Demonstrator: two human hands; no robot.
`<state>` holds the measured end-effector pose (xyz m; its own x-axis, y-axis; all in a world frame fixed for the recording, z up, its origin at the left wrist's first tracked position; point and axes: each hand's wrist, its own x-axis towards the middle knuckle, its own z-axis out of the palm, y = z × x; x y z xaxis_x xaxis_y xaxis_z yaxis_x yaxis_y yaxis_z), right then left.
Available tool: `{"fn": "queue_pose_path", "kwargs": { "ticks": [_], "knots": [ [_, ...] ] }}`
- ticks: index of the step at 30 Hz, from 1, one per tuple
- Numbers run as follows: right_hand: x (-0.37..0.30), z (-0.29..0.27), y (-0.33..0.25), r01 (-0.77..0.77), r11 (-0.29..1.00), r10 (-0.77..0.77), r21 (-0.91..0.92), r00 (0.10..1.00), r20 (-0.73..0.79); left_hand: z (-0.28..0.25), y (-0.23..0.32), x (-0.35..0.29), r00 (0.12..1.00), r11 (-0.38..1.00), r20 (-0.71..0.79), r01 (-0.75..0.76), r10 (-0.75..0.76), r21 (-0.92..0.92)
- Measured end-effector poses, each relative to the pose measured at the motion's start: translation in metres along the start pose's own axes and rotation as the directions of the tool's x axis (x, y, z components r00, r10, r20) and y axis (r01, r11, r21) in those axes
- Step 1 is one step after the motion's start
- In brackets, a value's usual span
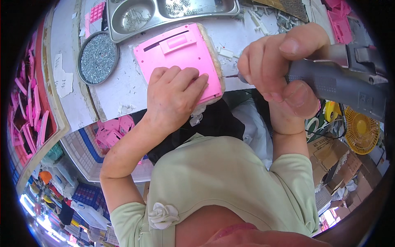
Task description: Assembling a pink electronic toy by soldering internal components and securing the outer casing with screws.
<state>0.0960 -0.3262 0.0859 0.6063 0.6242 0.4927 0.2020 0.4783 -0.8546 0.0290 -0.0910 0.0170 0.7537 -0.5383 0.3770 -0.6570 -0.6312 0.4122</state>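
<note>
A pink plastic case (177, 55) with a slot and small screw holes lies on a worn, plastic-wrapped pad (212, 51) at the table's near edge. My left hand (173, 94) is pressed down over its near part, fingers bent and gripping it. In my right hand (279, 66) is a grey electric screwdriver (341, 82), wrapped by the fingers and held nearly level. Its thin bit (231, 76) points left, just beside the pad's right edge. The far side of the screwdriver runs out of sight at the right.
A round dish (80, 68) of small screws stands left of the case. Behind it is a metal compartment tray (154, 24) with more small metal parts. White plastic pieces (257, 22) lie at the far right. Pink parts fill a bin (61, 123) at left; a yellow fan (362, 127) stands right.
</note>
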Motion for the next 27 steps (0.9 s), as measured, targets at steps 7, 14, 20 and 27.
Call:
{"fn": "queue_pose_path", "kwargs": {
  "ticks": [7,14,20,27],
  "knots": [
    [0.003,0.006,-0.001,-0.008,1.000,0.008,0.028,0.999,-0.031,-0.011,0.006,-0.015,0.976,0.966,-0.130,0.146,-0.176,-0.213],
    [0.010,0.045,-0.006,0.080,0.993,-0.054,0.081,0.957,-0.284,-0.016,0.026,-0.020,0.724,0.148,0.316,0.498,-0.613,-0.854],
    [0.024,0.053,-0.007,0.106,0.989,-0.083,0.099,0.975,-0.208,-0.028,0.024,-0.018,0.633,-0.343,0.580,0.469,-0.513,-0.814],
    [0.021,0.056,-0.008,0.104,0.992,-0.085,0.073,0.971,-0.224,-0.022,0.022,-0.020,0.879,0.647,-0.081,0.281,-0.471,-0.709]
  ]
}}
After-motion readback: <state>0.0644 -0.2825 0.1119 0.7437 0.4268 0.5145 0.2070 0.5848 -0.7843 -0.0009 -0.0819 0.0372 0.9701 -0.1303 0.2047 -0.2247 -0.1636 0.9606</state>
